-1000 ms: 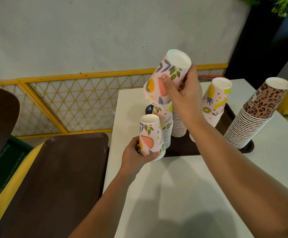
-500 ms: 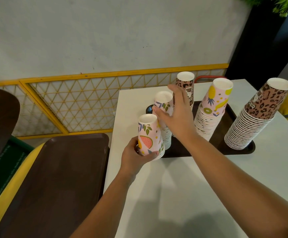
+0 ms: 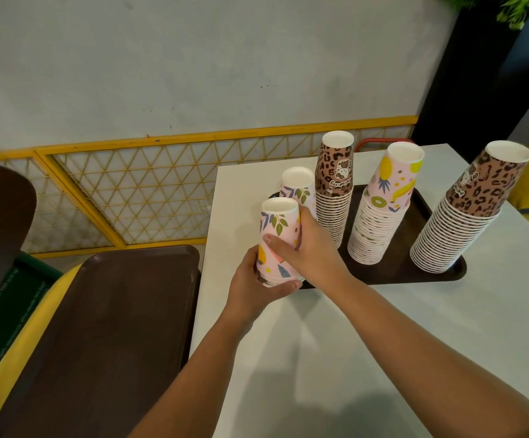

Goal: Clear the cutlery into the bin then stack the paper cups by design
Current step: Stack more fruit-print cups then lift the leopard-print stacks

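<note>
Both my hands grip one upturned fruit-print cup (image 3: pixel 277 230) at the table's (image 3: pixel 383 327) left edge: left hand (image 3: pixel 252 290) curled round its rim, right hand (image 3: pixel 309 254) wrapped around its side.

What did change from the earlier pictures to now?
The right hand set its lifted fruit cup onto the fruit stack on the tray, let go, and came down to grip the near cups. The left hand still holds those cups. The other stacks stayed.
</note>
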The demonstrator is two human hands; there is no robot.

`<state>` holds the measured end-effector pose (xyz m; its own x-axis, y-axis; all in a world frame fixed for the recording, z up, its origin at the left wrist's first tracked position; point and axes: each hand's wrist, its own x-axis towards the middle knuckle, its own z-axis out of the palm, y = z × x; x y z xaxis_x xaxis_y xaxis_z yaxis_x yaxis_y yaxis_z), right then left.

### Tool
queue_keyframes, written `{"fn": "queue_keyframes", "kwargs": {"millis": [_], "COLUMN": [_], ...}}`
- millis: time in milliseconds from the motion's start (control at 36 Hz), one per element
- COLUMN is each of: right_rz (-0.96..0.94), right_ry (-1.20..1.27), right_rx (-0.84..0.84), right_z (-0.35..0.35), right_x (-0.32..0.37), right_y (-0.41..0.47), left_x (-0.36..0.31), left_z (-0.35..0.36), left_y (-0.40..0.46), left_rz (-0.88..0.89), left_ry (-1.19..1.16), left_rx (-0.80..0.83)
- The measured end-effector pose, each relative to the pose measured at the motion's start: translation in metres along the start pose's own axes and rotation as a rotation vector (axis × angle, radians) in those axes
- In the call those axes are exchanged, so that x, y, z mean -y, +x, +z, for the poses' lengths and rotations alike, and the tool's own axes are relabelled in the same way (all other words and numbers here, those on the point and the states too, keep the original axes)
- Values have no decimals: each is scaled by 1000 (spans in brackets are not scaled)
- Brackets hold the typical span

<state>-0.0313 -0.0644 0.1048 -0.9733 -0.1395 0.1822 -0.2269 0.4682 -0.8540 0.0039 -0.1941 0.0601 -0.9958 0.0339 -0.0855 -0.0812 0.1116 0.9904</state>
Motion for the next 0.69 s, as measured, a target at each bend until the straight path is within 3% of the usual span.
{"fn": "queue_keyframes", "kwargs": {"millis": [250,583,694], "right_rz": [-35,-274,-269], "right_ry": [92,292,208], "right_rx": [-82,-442,-411], "right_z": [-12,-62,-60], "right_x": [14,72,59], "right_y": [5,46,63], "left_x": [-3,4,3], "left_z": [-4,-4,-7], "left_y": [1,-4,-3], "left_rz": [5,-11,9], "left_ry": [-46,-22,-39], "left_rx": [16,11,-8]}}
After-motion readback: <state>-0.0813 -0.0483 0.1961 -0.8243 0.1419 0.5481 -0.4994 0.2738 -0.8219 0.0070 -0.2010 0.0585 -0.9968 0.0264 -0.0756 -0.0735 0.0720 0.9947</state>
